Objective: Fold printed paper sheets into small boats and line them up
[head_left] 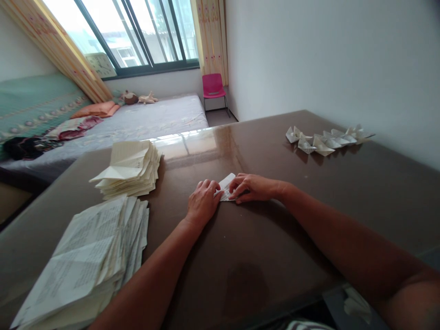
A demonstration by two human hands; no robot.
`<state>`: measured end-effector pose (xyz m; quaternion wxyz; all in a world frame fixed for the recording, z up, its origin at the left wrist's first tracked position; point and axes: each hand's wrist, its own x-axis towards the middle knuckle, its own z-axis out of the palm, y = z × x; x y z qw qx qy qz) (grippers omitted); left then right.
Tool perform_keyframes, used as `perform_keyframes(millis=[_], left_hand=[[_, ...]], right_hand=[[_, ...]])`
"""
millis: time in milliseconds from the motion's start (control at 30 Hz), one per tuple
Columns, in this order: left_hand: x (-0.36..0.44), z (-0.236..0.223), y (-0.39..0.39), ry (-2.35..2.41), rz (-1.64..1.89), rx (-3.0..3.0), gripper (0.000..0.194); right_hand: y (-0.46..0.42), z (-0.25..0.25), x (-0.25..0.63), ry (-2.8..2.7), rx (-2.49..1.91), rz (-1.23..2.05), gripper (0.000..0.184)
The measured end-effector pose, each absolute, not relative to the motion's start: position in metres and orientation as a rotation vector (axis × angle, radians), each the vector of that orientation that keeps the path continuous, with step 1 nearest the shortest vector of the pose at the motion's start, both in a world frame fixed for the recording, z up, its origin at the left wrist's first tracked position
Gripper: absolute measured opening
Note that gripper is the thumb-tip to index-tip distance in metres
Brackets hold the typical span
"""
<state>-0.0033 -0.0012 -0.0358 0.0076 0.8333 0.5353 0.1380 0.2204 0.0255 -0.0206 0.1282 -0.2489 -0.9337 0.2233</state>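
Creasing is best done with the small folded paper braced against the brown tabletop, its left side pinched by the left hand and its right side by the right hand, so that edges are held aligned.

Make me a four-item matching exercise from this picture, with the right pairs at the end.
1. Small folded paper
2. Printed-paper stack
3. Origami pieces
4. Chair

A. Grouped toward the far right of the table
B. Bright pink, beside the bed
C. Touched by the left hand and right hand
D. Left of the left forearm, nearer the camera than the cream stack

Pairs: 1-C, 2-D, 3-A, 4-B
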Motion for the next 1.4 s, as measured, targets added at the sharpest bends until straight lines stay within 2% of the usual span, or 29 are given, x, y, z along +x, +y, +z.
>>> perform_keyframes(millis=[67, 267, 500, 700, 933, 1133, 1400], left_hand=[[-0.001, -0.034, -0.004, 1.598, 0.399, 2.737, 0.019], [0.004, -0.024, -0.018, 1.371, 0.122, 2.940, 0.017], [0.010, -0.020, -0.043, 1.435, -0.068, 2.969, 0.036], [0.014, -0.024, -0.052, 1.425, -0.131, 3.032, 0.041], [0.016, -0.028, -0.053, 1.469, -0.067, 3.050, 0.039], [0.015, -0.023, -0.050, 1.471, 0.003, 2.988, 0.040], [0.017, -0.023, -0.049, 1.486, 0.010, 2.935, 0.040]], right_hand=[[0.023, -0.017, 0.223, -2.784, -0.693, 0.596, 0.026], [0.010, -0.008, 0.223, -2.897, -0.794, 0.456, 0.050], [0.011, -0.005, 0.231, -2.958, -0.742, 0.572, 0.066], [0.010, -0.004, 0.234, -2.939, -0.792, 0.611, 0.062], [0.017, -0.011, 0.227, -2.745, -0.856, 0.632, 0.050], [0.021, -0.024, 0.224, -2.700, -0.839, 0.455, 0.046], [0.017, -0.019, 0.231, -2.764, -1.303, 0.105, 0.043]])
